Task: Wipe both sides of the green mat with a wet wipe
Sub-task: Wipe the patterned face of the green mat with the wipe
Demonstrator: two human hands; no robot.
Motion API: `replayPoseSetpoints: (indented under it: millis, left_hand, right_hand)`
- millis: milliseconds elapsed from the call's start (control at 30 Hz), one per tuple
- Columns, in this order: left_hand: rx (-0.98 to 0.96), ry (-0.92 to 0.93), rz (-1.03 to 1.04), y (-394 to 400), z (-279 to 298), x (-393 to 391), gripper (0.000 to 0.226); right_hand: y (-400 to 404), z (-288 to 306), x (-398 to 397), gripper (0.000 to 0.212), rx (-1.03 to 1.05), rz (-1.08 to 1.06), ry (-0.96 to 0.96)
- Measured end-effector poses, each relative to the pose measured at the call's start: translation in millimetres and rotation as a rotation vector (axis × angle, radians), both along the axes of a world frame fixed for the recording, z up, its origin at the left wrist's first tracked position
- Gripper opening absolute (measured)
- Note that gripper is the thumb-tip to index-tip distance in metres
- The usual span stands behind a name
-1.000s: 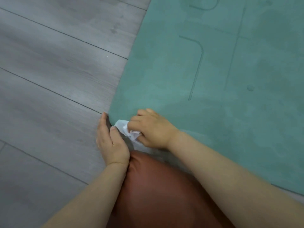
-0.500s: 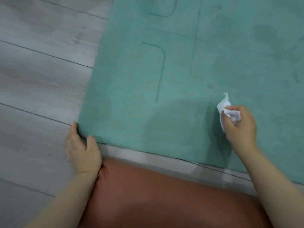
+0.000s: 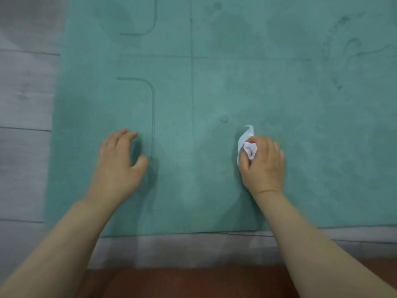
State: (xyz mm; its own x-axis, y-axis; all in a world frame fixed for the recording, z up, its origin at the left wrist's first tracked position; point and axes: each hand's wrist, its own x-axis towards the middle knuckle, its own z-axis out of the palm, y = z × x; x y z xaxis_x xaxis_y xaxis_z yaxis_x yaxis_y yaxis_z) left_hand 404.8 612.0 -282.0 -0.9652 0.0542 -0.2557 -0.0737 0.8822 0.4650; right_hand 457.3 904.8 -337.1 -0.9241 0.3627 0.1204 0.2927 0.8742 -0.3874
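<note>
The green mat [image 3: 214, 87] lies flat on the floor and fills most of the view, with darker damp patches and faint printed lines on its surface. My right hand [image 3: 263, 166] grips a crumpled white wet wipe [image 3: 247, 145] and holds it against the mat, right of centre. My left hand [image 3: 117, 166] is over the mat's left part with fingers spread and relaxed, holding nothing; its contact with the mat is unclear.
Grey wood-look floor [image 3: 23, 100] shows along the left edge and in a strip in front of the mat's near edge [image 3: 176, 233]. A reddish-brown surface [image 3: 193, 282] fills the bottom of the view, close to my body.
My left hand let go of the mat's near-left corner and moved onto the mat. My right hand carried the wipe from that corner to right of centre. The view shifted over the mat.
</note>
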Motion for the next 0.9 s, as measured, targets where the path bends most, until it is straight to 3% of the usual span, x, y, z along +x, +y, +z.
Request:
replayPoseSetpoints:
  millis: [100,233,400,900]
  left_hand:
    - [0.008,0.025,-0.176,55,-16,-59,0.07]
    - [-0.046,0.121,-0.257,98,-36,-114,0.069]
    - [-0.076,0.291,-0.257,96,-54,-116,0.059]
    - [-0.147,0.228,-0.25,106,-45,-118,0.061]
  right_hand:
    - [1,3,-1,0.024,0.018,-0.002,-0.04]
    - [1,7,-2,0.021,0.018,0.008,-0.097]
    - [3,7,-2,0.017,0.059,0.018,-0.163]
    - [6,10,-3,0.023,0.019,0.054,-0.236]
